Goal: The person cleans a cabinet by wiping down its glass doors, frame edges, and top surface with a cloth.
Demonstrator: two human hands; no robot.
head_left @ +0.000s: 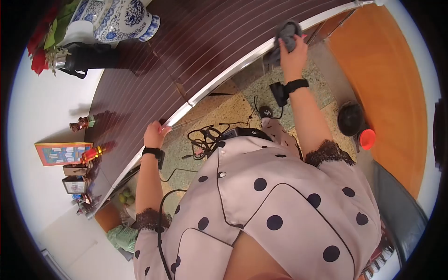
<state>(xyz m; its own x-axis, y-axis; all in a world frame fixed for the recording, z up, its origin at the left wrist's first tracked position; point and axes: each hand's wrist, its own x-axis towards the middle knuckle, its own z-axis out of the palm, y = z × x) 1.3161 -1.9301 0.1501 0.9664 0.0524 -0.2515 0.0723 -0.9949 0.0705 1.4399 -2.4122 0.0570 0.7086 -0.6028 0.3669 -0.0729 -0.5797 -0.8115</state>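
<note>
My right hand [294,53] is closed around a dark grey cloth [285,37], pressed against the light metal edge [252,57] of a dark reddish-brown striped surface [205,42]. Part of the cloth hangs below that edge. Farther left, my left hand [156,134] rests at the same edge with its fingers partly bent. Nothing shows in the left hand, though its fingertips are small in view. Each wrist wears a black strap with a small dark device.
On the surface stand a blue-and-white vase [126,21], a black flask [88,57], small figurines [83,123] and a framed picture [64,153]. Black cables [205,135] lie below. A dark round object [351,119] and a red round one [367,139] are at the right.
</note>
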